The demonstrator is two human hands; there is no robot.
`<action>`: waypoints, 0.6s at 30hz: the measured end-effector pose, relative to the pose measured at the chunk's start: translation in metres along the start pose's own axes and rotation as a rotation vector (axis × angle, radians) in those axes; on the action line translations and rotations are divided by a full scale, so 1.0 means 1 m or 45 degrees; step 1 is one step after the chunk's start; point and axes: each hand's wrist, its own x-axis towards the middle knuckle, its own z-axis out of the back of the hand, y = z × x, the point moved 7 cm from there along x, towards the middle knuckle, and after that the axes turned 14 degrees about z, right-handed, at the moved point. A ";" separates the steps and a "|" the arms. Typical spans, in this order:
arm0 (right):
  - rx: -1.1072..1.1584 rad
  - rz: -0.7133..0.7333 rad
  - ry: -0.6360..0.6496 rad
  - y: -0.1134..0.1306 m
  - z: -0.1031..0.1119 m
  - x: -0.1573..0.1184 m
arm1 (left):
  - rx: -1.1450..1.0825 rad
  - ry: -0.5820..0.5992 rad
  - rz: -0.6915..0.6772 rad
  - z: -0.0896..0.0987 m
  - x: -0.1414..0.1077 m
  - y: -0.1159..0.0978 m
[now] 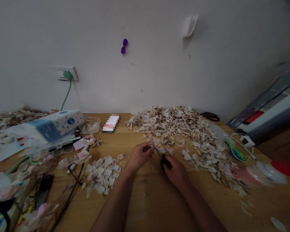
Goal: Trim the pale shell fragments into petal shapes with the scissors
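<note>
Black-handled metal scissors [163, 160], centred over the brown wooden worktop [147, 206], are held in the right hand [177, 172], its fingers curled closed about the handles. The blades point toward the left hand [140, 156], whose thumb and fingertips are drawn into a pinch beside the tips; what it grips is too small to tell. Beyond: a large heap of beige, papery flakes [169, 120]. Left: a smaller pile of whitish, rounded flakes [105, 174].

the left hand [141, 156] and right hand [176, 169] are bare, as are both forearms [114, 201].
</note>
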 end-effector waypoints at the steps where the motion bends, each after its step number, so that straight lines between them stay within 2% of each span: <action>1: 0.011 -0.001 -0.003 0.000 0.001 0.000 | -0.016 0.007 0.006 0.000 0.000 0.000; 9: 0.032 -0.025 -0.015 0.000 0.000 0.000 | -0.203 -0.086 0.032 0.001 0.006 0.005; 13: -0.024 -0.032 -0.008 0.000 0.000 0.000 | -0.167 -0.078 0.017 0.000 0.006 0.005; 18: -0.025 -0.004 -0.014 0.004 0.002 0.000 | -0.057 -0.111 -0.015 0.001 0.000 -0.006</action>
